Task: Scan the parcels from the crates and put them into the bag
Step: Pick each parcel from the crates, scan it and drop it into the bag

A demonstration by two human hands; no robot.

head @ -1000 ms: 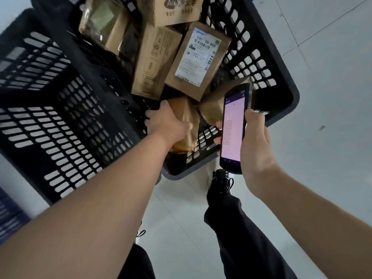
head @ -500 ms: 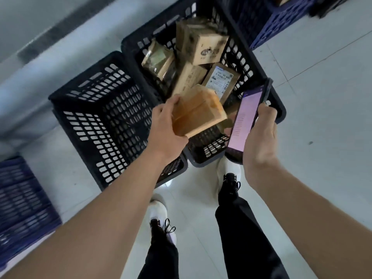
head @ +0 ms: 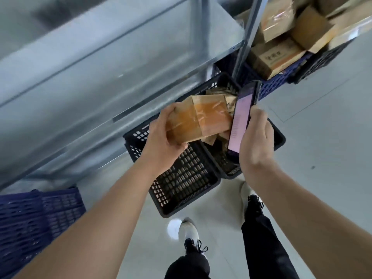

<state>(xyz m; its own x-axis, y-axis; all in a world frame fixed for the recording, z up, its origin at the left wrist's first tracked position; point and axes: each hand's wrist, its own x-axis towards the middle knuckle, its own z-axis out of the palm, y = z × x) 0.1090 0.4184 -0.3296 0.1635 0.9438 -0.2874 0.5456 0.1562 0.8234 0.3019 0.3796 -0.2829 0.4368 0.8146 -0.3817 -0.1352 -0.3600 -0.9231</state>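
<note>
A person stands over two black plastic crates on a grey floor, seen from a head-worn camera. The left hand grips a tape-wrapped cardboard parcel by its near end, fingers curled under it and thumb over the top, holding it in the air above the crates. The right hand is wrapped around a handheld scanner, its lit screen facing the camera, with the device's long edge just beside the parcel's right end at 3 o'clock of it. The nearer black crate sits below the left wrist; the second black crate adjoins it at 2 o'clock and holds more brown parcels, largely hidden behind the hands. A blue crate of cardboard boxes stands at 1 o'clock, by a metal shelf post. Another blue crate lies at 8 o'clock.
</note>
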